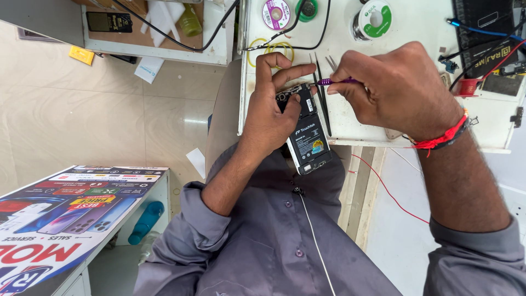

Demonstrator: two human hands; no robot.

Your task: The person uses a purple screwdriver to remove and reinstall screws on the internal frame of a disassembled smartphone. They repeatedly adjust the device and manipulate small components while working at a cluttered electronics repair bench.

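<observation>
White table edge: your left hand grips the opened phone from its left side; your right hand, just right, pinches a purple screwdriver at its top.

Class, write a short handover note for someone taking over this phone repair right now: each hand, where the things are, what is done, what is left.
Left hand: grips the opened phone at the bench edge, back cover off, battery showing.
Right hand: holds a purple screwdriver, tip at the phone's top end.
Nearby: tweezers lie on the bench beside the phone; solder spool further back.
Done: back is off.
Left: work at the top end is under way; I cannot tell which screws are out.
</observation>
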